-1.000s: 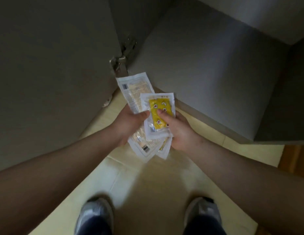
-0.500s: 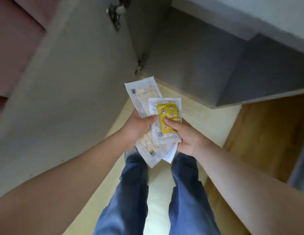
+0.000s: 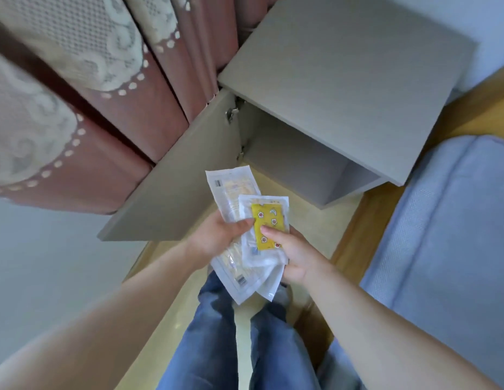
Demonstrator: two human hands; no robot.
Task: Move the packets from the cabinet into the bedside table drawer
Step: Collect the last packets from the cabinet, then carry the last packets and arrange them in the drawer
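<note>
I hold a small stack of flat packets [image 3: 245, 266] in both hands at the middle of the view. The top packet [image 3: 269, 226] is white with a yellow printed panel; a longer white packet [image 3: 231, 190] sticks out behind it. My left hand [image 3: 217, 235] grips the stack from the left with its thumb on top. My right hand [image 3: 293, 254] holds it from the right, thumb on the yellow panel. The grey cabinet [image 3: 343, 80] stands ahead, its door [image 3: 174, 187] swung open to the left and its inside looking bare. No bedside table drawer is in view.
Dark red curtains with white lace [image 3: 76, 94] hang at the upper left. A bed with a blue cover [image 3: 447, 235] lies at the right, edged by a wooden frame [image 3: 354, 235]. My legs in jeans [image 3: 231, 333] stand on the pale floor below.
The view has risen and pulled back from the cabinet, bringing its top, the curtains and the bed into sight. Both hands keep the same grip on the packets.
</note>
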